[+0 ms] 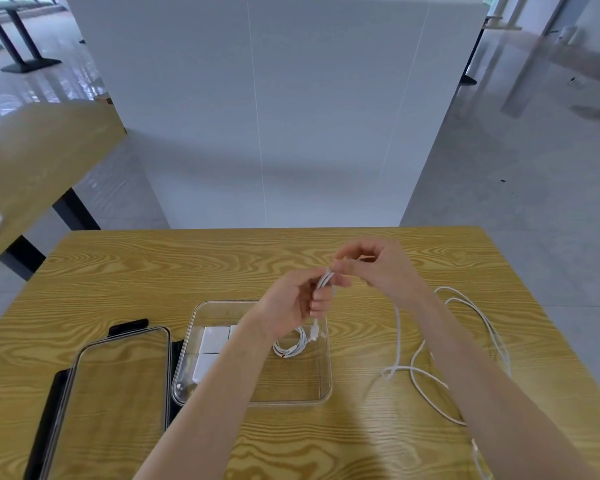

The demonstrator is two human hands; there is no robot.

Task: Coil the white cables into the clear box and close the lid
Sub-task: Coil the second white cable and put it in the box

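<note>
Above the clear box (321, 398), my left hand (291, 304) grips a small bundle of white cable (325, 280); one plug end hangs from it into the box. My right hand (371, 268) pinches the same cable just past the bundle. The rest of this loose cable (414, 370) trails in loops over the table on the right, partly hidden by my right forearm. A coiled white cable (293, 346) lies inside the box beside white charger blocks (210, 351). The clear lid (118, 393) with black clasps lies flat to the left of the box.
The wooden table (136, 271) ends at a white partition (274, 116) behind. Another wooden table (32, 161) with a white tissue stands at the far left. More white cable (478, 459) runs off the lower right edge.
</note>
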